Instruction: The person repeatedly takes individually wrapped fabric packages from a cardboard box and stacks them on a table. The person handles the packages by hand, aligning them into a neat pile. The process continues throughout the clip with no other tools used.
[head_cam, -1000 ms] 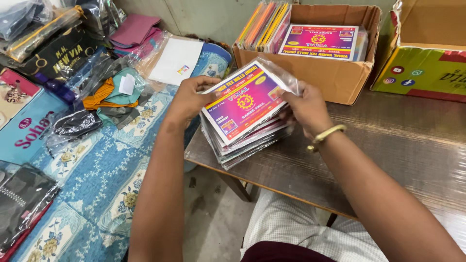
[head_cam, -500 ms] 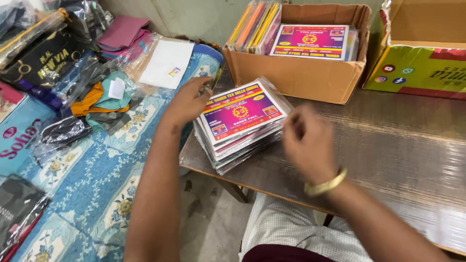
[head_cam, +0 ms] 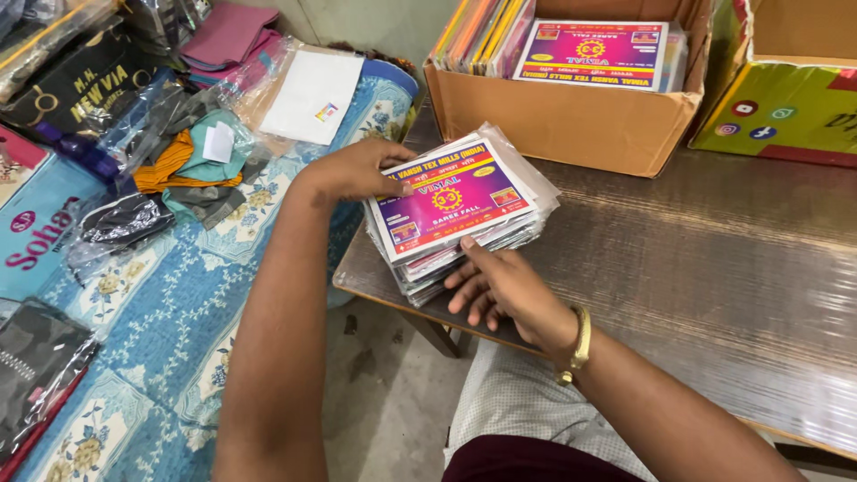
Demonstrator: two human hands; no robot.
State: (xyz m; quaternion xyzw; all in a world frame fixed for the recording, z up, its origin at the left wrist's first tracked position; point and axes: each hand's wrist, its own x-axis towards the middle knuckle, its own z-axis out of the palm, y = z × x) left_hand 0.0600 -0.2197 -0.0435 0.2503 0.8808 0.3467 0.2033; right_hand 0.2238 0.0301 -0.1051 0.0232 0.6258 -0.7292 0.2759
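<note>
A stack of flat plastic-wrapped packets with pink and purple printed covers lies at the corner of a brown table. My left hand grips the stack's far left edge, fingers curled onto the top packet. At the near edge, my right hand, with a gold bracelet on its wrist, has its thumb on the top packet and its fingers against the side of the stack.
An open cardboard box behind the stack holds more such packets, flat and upright. A green and yellow box stands at the far right. Left of the table, a blue floral bedspread carries plastic-wrapped clothes and a white packet.
The top packet, held up and tilted a second ago, now lies flat on the stack. My right hand has moved from the stack's far right side to its near edge.
</note>
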